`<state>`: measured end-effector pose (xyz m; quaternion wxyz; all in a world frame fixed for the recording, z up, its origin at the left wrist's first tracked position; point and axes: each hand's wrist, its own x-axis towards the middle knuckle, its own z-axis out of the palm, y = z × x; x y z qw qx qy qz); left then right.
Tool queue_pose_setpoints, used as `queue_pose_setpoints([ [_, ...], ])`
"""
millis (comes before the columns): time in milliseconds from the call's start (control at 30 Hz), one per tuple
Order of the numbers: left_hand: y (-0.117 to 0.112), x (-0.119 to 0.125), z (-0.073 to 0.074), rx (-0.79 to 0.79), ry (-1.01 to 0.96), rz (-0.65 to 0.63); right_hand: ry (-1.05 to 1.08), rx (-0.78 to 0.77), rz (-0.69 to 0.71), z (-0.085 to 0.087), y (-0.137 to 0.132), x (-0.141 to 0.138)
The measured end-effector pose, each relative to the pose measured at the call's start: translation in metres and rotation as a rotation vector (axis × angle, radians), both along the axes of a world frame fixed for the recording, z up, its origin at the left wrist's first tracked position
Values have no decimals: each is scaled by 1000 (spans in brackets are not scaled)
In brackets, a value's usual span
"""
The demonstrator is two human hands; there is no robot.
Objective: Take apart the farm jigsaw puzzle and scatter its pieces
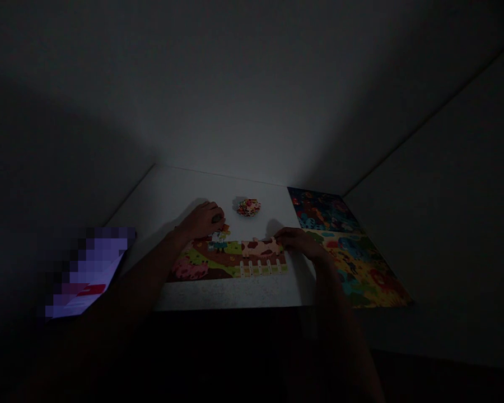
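Note:
A partly assembled jigsaw puzzle [227,263] with a farm scene, showing a spotted cow, a pink pig and a white fence, lies on the white table near its front edge. Over its upper left edge is my left hand [204,219], fingers curled down around a small colourful puzzle piece [224,228] that they partly hide. My right hand [298,240] rests at the puzzle's upper right corner beside the cow, its fingers stretched out and touching the edge. Beyond both hands sits a small heap of loose puzzle pieces [249,207].
At the right lie two colourful pictures, a dark blue sea scene [323,210] and a yellow animal scene [361,268]. A lit screen [94,274], partly pixelated, stands at the left. Pale walls enclose the table [235,294], and the light is dim.

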<state>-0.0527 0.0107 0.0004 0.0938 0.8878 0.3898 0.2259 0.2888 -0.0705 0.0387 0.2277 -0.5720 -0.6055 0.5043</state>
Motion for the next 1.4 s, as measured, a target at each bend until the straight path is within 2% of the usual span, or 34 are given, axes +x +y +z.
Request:
queue_pose_setpoints([
  [467, 1, 0, -1, -21, -23, 27, 78, 74, -124, -1, -5, -14],
  [633, 0, 1, 1, -4, 3, 23, 5, 150, -93, -8, -1, -17],
  [767, 0, 2, 1, 3, 7, 34, 25, 237, -96, -14, 0, -19],
  [900, 0, 3, 2, -11, 0, 35, 40, 246, -72, -18, -1, -21],
  [1067, -1, 4, 5, -17, 0, 45, 80, 225, -110, -13, -1, -26],
  [1233, -1, 4, 5, -42, -18, 33, 114, 228, -55, -7, -2, -31],
  [1400, 0, 5, 4, -60, -24, 28, 134, 251, -137, -9, -4, -31],
])
